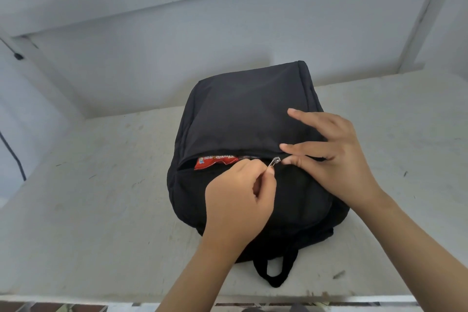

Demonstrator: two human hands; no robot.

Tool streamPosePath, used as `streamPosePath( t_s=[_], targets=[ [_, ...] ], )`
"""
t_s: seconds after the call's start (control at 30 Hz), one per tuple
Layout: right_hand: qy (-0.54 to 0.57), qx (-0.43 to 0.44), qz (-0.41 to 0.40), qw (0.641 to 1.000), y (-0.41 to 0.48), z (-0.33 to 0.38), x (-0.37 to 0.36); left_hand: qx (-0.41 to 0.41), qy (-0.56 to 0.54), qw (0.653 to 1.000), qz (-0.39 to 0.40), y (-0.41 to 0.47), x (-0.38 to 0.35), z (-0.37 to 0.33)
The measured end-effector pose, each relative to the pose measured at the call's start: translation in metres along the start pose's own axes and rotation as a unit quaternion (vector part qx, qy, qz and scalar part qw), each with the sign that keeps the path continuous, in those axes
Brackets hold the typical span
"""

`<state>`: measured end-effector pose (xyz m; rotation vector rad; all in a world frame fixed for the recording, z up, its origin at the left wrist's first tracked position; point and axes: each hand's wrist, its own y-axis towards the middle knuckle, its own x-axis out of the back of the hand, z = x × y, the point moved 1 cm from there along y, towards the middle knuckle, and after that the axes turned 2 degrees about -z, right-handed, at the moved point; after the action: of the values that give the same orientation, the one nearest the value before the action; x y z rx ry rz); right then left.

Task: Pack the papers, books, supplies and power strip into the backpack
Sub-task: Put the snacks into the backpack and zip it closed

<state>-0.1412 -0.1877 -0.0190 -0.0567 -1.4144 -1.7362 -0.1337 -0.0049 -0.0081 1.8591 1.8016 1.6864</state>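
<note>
While our left grip pinches the zipper pull and our right grip pinches the black backpack beside it, the bag lies half zipped on the tabletop. A red packet shows inside, so packing looks nearly done.

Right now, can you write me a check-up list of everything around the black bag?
Surface: pale, scuffed table.
Job's things: black backpack lying on the table, zip partly open; red packet showing inside.
Clutter: one small dark scrap or mark near the front edge.
Hands: left hand pinches the zipper pull; right hand pinches the fabric beside it.
Cables: dark cable at far left, off the table.
Surroundings: plain pale wall behind.
</note>
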Motion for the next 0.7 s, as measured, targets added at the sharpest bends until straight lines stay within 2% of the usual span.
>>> streamPosePath(
  t_s=[0.23,0.4,0.57,0.7],
  targets=[
    [0.006,-0.022,-0.005,1.0,-0.005,-0.001,-0.003,0.014,0.021,0.999,-0.023,-0.016,0.017,0.016],
    [-0.014,-0.03,0.025,0.999,-0.002,0.003,-0.001,0.008,0.035,0.999,-0.022,-0.018,0.02,0.018],
    [-0.037,0.042,0.081,0.995,0.007,0.021,-0.013,-0.009,0.016,0.999,-0.027,-0.014,0.021,0.017],
    [-0.03,0.08,0.069,0.994,0.016,0.026,-0.024,-0.014,0.007,0.999,-0.032,-0.013,0.023,0.02]
  ],
)
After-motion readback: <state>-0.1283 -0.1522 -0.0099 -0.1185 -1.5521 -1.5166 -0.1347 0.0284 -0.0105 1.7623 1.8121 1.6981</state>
